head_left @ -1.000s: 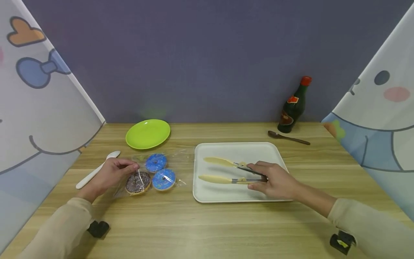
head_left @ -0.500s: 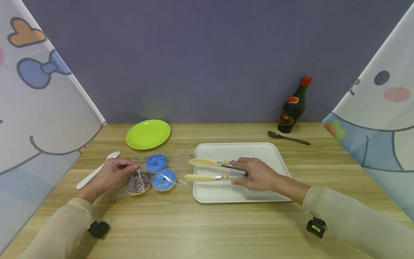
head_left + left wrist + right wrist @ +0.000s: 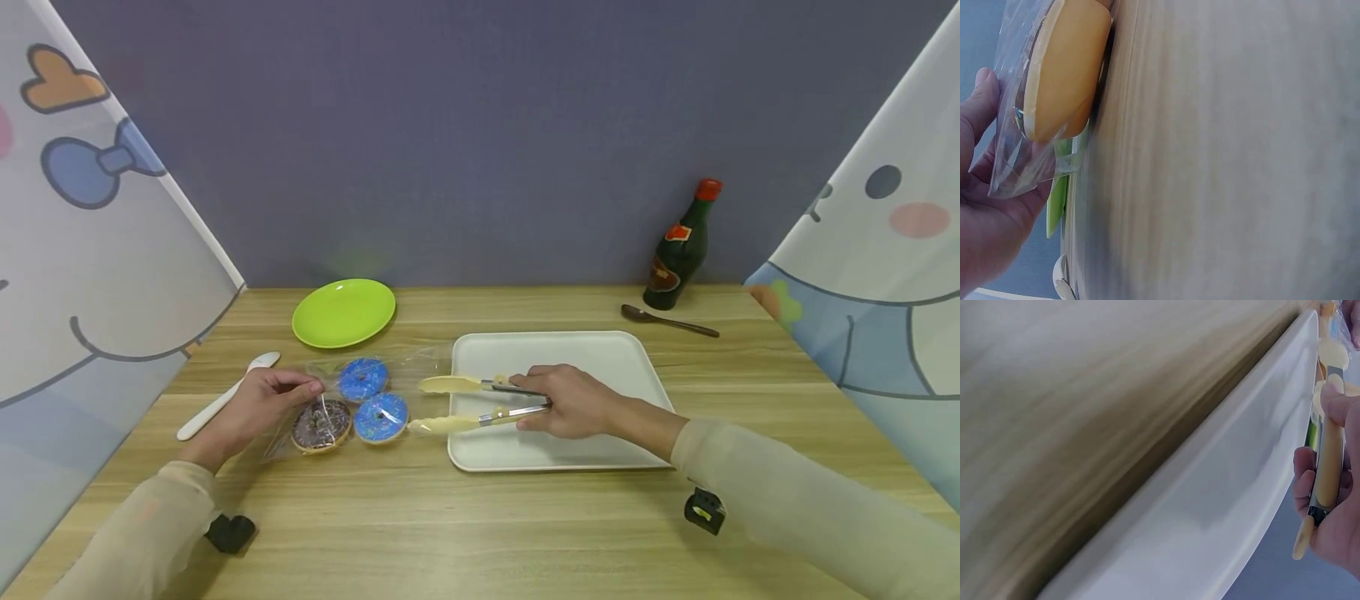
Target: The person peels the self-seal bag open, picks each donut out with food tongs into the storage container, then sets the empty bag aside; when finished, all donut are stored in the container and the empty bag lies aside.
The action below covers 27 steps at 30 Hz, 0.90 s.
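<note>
My left hand (image 3: 258,410) pinches the near-left edge of a clear plastic bag (image 3: 429,360) lying on the table. Inside the bag are a brown sprinkled donut (image 3: 321,425) and two blue donuts, one farther back (image 3: 363,379) and one nearer me (image 3: 381,417). In the left wrist view the film (image 3: 1013,172) lies between thumb and fingers, beside the donut's tan side (image 3: 1063,69). My right hand (image 3: 570,402) grips cream-tipped metal tongs (image 3: 517,411) over the white tray (image 3: 555,454). Their two tips are spread apart and reach past the tray's left rim, near the bag's right part.
A green plate (image 3: 343,313) sits behind the donuts. To the left of my left hand lies a white spoon (image 3: 217,408). At the back right stand a dark bottle (image 3: 677,250) and a brown wooden spoon (image 3: 667,320). A dark wall panel (image 3: 480,150) closes off the back.
My right hand has moved left with the tongs, bringing their tips from above the tray to beside the bag. The left hand and the donuts have stayed in place.
</note>
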{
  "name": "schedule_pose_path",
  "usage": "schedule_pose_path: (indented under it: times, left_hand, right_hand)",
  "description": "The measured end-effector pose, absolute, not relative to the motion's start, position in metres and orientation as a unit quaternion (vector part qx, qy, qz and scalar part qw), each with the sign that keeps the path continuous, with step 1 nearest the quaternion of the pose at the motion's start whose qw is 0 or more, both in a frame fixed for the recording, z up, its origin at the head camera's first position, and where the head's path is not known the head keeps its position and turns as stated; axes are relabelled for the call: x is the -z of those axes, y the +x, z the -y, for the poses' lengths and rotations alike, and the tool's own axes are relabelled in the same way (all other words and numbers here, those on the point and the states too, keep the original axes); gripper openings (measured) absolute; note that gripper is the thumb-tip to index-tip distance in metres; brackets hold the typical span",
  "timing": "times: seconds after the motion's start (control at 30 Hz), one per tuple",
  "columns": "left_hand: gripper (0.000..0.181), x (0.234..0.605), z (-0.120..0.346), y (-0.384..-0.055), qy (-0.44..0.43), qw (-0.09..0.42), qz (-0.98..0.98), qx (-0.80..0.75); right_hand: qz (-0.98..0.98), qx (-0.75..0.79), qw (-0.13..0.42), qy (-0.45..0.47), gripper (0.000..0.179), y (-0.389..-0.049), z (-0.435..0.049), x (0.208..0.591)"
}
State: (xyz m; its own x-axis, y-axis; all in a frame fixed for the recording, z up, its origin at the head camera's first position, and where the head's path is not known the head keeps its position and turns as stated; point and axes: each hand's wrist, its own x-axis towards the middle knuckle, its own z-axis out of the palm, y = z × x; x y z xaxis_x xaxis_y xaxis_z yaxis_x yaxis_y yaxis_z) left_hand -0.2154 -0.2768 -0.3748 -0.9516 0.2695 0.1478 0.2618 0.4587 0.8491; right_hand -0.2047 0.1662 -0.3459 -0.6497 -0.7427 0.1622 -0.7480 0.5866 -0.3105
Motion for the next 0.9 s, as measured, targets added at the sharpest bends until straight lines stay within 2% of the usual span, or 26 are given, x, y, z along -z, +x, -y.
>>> schedule_pose_path:
  times: [0.37,0.9]
  left_hand:
    - [0.024,0.375,0.275,-0.215,0.153,-0.003,-0.852,-0.500]
    - [0.023,0.375,0.275,-0.215,0.150,-0.005,-0.855,-0.497]
  right_hand:
    - [0.884,-0.169,-0.027,0.435,0.067,-0.217,-0.151,0.347]
    - [0.893,-0.134,-0.032,0.429,0.061,-0.216,-0.137,0.348]
